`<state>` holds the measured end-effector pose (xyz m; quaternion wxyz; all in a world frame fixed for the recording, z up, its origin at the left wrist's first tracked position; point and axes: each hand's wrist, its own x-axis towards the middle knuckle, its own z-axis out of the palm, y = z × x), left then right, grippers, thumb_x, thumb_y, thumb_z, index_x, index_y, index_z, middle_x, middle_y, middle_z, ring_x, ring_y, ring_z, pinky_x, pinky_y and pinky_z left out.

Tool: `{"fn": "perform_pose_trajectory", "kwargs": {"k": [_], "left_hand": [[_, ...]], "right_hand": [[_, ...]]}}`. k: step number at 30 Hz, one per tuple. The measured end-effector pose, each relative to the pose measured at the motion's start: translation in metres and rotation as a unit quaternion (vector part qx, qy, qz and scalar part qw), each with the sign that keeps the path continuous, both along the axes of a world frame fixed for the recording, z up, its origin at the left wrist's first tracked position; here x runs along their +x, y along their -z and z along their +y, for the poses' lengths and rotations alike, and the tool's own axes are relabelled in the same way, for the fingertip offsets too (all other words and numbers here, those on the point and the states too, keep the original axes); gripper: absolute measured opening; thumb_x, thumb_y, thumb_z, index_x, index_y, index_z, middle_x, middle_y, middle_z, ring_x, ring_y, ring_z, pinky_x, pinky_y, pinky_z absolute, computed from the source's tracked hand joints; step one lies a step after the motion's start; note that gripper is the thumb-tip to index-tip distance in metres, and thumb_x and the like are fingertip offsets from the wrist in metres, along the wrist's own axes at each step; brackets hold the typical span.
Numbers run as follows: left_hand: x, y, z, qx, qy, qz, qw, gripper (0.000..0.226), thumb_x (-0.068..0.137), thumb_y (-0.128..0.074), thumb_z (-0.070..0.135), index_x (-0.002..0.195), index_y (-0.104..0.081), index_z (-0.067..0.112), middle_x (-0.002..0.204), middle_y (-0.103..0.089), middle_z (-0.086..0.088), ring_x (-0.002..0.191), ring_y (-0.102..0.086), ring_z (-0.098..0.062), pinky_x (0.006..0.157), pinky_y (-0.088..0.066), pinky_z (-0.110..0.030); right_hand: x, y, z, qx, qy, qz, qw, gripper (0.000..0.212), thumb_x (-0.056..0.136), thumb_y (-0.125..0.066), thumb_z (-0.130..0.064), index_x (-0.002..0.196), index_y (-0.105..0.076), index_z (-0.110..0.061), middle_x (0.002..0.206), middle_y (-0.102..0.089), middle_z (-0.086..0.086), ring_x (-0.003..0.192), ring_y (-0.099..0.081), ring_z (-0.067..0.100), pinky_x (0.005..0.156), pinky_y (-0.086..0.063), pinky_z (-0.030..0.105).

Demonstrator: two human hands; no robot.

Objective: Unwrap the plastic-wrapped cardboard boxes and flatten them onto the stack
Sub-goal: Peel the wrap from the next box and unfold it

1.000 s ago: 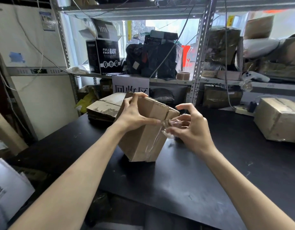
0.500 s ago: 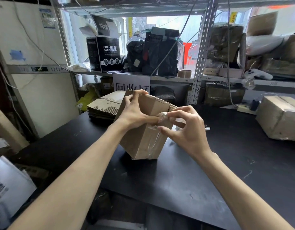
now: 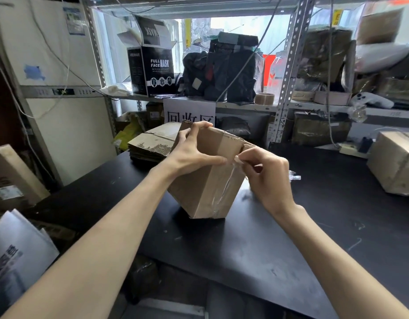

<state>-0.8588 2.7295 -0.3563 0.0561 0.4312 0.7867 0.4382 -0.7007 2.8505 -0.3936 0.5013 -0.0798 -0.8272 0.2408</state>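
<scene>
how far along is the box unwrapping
Done: a stack of flattened boxes lies at the back of the table. In hand: the left hand grips a tilted cardboard box while the right hand pinches clear plastic peeling off its edge. Left: flattening this box, plus another box waiting at the right.

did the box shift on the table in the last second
No. The cardboard box still stands tilted on its corner on the black table, top edge just under the white sign, as a second ago.
</scene>
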Motion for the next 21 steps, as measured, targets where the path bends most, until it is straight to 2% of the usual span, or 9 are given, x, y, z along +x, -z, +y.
{"fn": "perform_pose_trajectory", "kwargs": {"k": [3, 5, 7, 9, 12, 14, 16, 17, 21], "left_hand": [[0.0, 0.002, 0.0, 0.002, -0.004, 0.01, 1.0, 0.086, 0.071, -0.089, 0.042, 0.138, -0.034, 0.05, 0.149, -0.027, -0.009, 0.132, -0.04, -0.03, 0.11, -0.037, -0.04], [-0.001, 0.003, 0.0, 0.013, -0.01, 0.008, 1.0, 0.086, 0.072, -0.088, 0.042, 0.138, -0.034, 0.049, 0.147, -0.028, -0.009, 0.131, -0.04, -0.028, 0.107, -0.038, -0.038], [-0.002, 0.003, 0.0, 0.021, -0.013, 0.003, 1.0, 0.085, 0.072, -0.088, 0.041, 0.138, -0.035, 0.049, 0.146, -0.029, -0.009, 0.129, -0.039, -0.027, 0.103, -0.036, -0.035], [-0.003, 0.003, 0.0, 0.024, -0.005, 0.001, 1.0, 0.082, 0.072, -0.088, 0.041, 0.135, -0.036, 0.049, 0.144, -0.029, -0.008, 0.131, -0.039, -0.028, 0.104, -0.036, -0.035], [-0.002, 0.004, -0.001, 0.021, 0.002, 0.002, 1.0, 0.081, 0.072, -0.089, 0.041, 0.133, -0.037, 0.05, 0.144, -0.03, -0.007, 0.131, -0.04, -0.027, 0.104, -0.036, -0.034], [-0.002, 0.004, -0.001, 0.02, 0.0, 0.006, 1.0, 0.082, 0.071, -0.089, 0.041, 0.134, -0.037, 0.05, 0.145, -0.03, -0.007, 0.13, -0.039, -0.026, 0.103, -0.036, -0.034], [-0.003, 0.004, -0.001, 0.022, -0.002, 0.008, 1.0, 0.083, 0.071, -0.089, 0.042, 0.135, -0.036, 0.049, 0.145, -0.03, -0.007, 0.129, -0.039, -0.025, 0.102, -0.036, -0.034], [-0.002, 0.004, 0.0, 0.024, -0.001, 0.008, 1.0, 0.083, 0.07, -0.089, 0.043, 0.134, -0.036, 0.05, 0.144, -0.03, -0.006, 0.128, -0.038, -0.024, 0.102, -0.035, -0.033], [-0.001, 0.007, 0.002, 0.026, 0.0, 0.009, 1.0, 0.084, 0.071, -0.089, 0.043, 0.135, -0.035, 0.052, 0.144, -0.029, -0.005, 0.126, -0.04, -0.022, 0.1, -0.035, -0.03]], "right_hand": [[0.008, -0.006, 0.004, -0.042, -0.049, -0.059, 0.996, 0.02, 0.076, -0.074, 0.006, 0.076, -0.065, -0.011, 0.07, -0.066, -0.006, 0.06, -0.064, 0.013, 0.055, -0.053, 0.035], [0.012, -0.006, 0.005, -0.083, -0.099, -0.141, 0.982, 0.032, 0.068, -0.07, 0.015, 0.072, -0.063, -0.016, 0.067, -0.067, -0.002, 0.062, -0.068, 0.019, 0.051, -0.052, 0.033], [0.015, -0.001, 0.002, -0.101, -0.134, -0.224, 0.96, 0.039, 0.064, -0.065, 0.022, 0.07, -0.064, -0.016, 0.065, -0.068, 0.0, 0.062, -0.068, 0.014, 0.052, -0.049, 0.026], [0.015, 0.002, 0.004, -0.143, -0.138, -0.198, 0.96, 0.038, 0.063, -0.067, 0.025, 0.067, -0.067, -0.013, 0.062, -0.068, 0.002, 0.057, -0.066, 0.01, 0.054, -0.052, 0.027], [0.012, -0.003, 0.007, -0.222, -0.118, -0.105, 0.962, 0.029, 0.066, -0.08, 0.012, 0.065, -0.075, -0.016, 0.063, -0.071, 0.005, 0.058, -0.067, 0.019, 0.058, -0.057, 0.041], [0.005, -0.005, 0.005, -0.191, -0.067, -0.083, 0.976, 0.025, 0.067, -0.086, -0.001, 0.066, -0.077, -0.025, 0.068, -0.072, -0.002, 0.071, -0.067, 0.019, 0.066, -0.057, 0.036], [-0.001, -0.006, -0.003, -0.122, 0.002, -0.048, 0.991, 0.022, 0.064, -0.09, -0.011, 0.071, -0.078, -0.029, 0.085, -0.066, -0.007, 0.091, -0.053, 0.015, 0.078, -0.043, 0.013], [-0.004, -0.005, -0.006, -0.085, 0.039, -0.039, 0.995, 0.023, 0.063, -0.09, -0.013, 0.073, -0.078, -0.029, 0.092, -0.058, -0.007, 0.095, -0.045, 0.015, 0.079, -0.037, 0.008], [-0.012, 0.004, -0.013, 0.023, 0.168, -0.073, 0.983, 0.019, 0.072, -0.081, -0.008, 0.083, -0.07, -0.019, 0.094, -0.053, -0.001, 0.085, -0.056, 0.025, 0.068, -0.047, 0.036]]}}
